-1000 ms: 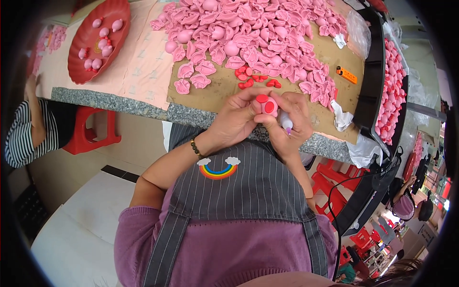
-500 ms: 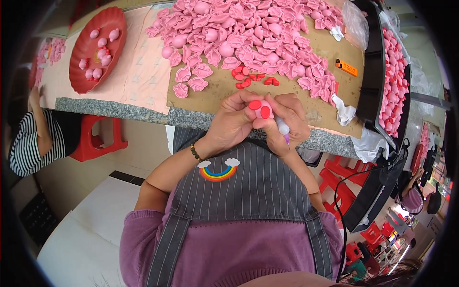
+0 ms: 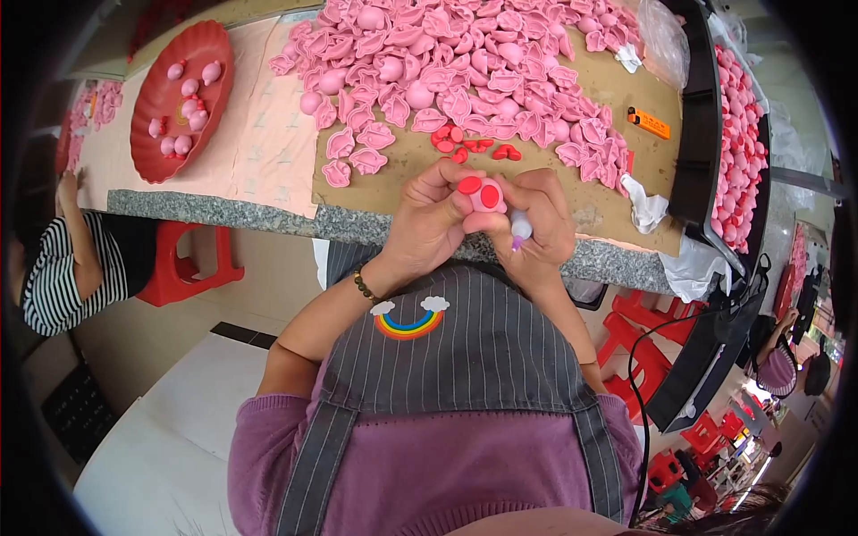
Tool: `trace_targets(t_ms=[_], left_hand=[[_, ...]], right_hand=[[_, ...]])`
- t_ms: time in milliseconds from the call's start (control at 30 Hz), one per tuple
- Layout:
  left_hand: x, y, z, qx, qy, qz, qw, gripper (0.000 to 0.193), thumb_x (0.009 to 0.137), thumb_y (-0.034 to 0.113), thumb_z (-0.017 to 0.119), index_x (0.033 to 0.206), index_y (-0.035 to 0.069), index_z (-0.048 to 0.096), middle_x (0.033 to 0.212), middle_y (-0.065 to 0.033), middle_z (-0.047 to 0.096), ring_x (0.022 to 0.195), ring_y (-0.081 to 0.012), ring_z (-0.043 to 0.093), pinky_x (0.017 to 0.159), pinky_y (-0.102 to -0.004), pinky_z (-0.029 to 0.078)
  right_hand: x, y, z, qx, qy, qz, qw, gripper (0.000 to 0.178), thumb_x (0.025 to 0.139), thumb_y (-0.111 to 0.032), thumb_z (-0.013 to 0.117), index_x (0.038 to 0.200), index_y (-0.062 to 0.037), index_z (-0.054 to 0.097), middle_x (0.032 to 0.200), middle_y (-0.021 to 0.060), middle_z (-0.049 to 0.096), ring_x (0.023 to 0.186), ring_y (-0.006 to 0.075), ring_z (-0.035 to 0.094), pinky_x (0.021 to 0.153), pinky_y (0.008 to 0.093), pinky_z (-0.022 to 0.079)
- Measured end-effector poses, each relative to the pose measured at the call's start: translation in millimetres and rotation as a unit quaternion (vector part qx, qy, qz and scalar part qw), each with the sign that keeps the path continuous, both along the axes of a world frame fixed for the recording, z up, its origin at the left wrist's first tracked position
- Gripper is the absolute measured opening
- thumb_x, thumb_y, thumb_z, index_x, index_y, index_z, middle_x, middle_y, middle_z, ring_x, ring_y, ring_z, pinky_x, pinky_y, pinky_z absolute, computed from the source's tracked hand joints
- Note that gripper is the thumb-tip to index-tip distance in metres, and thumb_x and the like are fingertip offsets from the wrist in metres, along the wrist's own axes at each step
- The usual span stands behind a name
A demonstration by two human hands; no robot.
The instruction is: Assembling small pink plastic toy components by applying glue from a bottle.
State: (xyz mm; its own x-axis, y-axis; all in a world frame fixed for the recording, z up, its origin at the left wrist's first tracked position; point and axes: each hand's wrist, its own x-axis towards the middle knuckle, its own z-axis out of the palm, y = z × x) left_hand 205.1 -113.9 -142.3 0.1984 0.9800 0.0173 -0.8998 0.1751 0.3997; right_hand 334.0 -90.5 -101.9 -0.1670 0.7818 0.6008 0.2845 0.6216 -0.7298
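Left hand (image 3: 427,223) closed around pink piece (image 3: 483,194) with two red discs, held over worktop (image 3: 268,214) edge. Right hand (image 3: 539,223) touching it, gripping small white tool (image 3: 520,230), tip down. Red bits (image 3: 474,146) just beyond both hands

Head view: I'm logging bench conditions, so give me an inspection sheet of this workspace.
Surface: brown board on a granite-edged counter.
Job's things: small pink piece with two red discs, held by both hands; white tube in right hand.
Clutter: pile of pink pieces; red bits; red plate; orange cutter.
Fingers: left hand and right closed around the piece.
Cables: black cable at right.
Surroundings: red stools; a person in stripes at left.
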Motion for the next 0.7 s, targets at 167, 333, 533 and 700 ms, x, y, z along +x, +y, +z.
trace_targets(t_ms=[167, 333, 533, 700], left_hand=[[-7, 5, 7, 0.021, 0.129, 0.016, 0.991, 0.023, 0.081, 0.016, 0.065, 0.098, 0.003, 0.056, 0.094, -0.0057, 0.057, 0.089, -0.0142, 0.057, 0.079, -0.0283, 0.048], [-17, 8, 12, 0.114, 0.207, 0.024, 0.971, 0.02, 0.079, 0.01, 0.066, 0.095, 0.001, 0.058, 0.092, -0.0065, 0.056, 0.086, -0.0134, 0.056, 0.077, -0.0261, 0.047], [-20, 0, 21, 0.125, 0.241, 0.026, 0.962, 0.019, 0.077, 0.01, 0.068, 0.091, 0.0, 0.06, 0.086, -0.0063, 0.054, 0.083, -0.014, 0.053, 0.072, -0.0247, 0.044], [-20, -3, 23, 0.103, 0.256, 0.02, 0.961, 0.023, 0.076, 0.017, 0.07, 0.089, 0.001, 0.061, 0.079, -0.0049, 0.053, 0.08, -0.0155, 0.049, 0.067, -0.025, 0.041]], right_hand=[[7, 4, 15, 0.047, -0.159, -0.015, 0.986, 0.033, 0.056, -0.02, 0.077, 0.07, -0.0028, 0.053, 0.065, 0.0083, 0.046, 0.056, 0.0242, 0.048, 0.048, 0.0333, 0.037], [10, 2, 25, 0.057, -0.202, 0.026, 0.977, 0.03, 0.056, -0.018, 0.074, 0.063, -0.0042, 0.049, 0.062, 0.0069, 0.044, 0.053, 0.0235, 0.045, 0.047, 0.0337, 0.035], [11, 2, 20, 0.071, -0.159, 0.091, 0.98, 0.029, 0.057, -0.016, 0.073, 0.056, -0.0048, 0.046, 0.058, 0.0057, 0.042, 0.05, 0.0223, 0.044, 0.044, 0.0331, 0.033], [16, 0, 14, 0.054, -0.167, 0.119, 0.977, 0.035, 0.066, -0.025, 0.074, 0.06, 0.0006, 0.05, 0.061, 0.0086, 0.047, 0.052, 0.0234, 0.047, 0.044, 0.0319, 0.035]])
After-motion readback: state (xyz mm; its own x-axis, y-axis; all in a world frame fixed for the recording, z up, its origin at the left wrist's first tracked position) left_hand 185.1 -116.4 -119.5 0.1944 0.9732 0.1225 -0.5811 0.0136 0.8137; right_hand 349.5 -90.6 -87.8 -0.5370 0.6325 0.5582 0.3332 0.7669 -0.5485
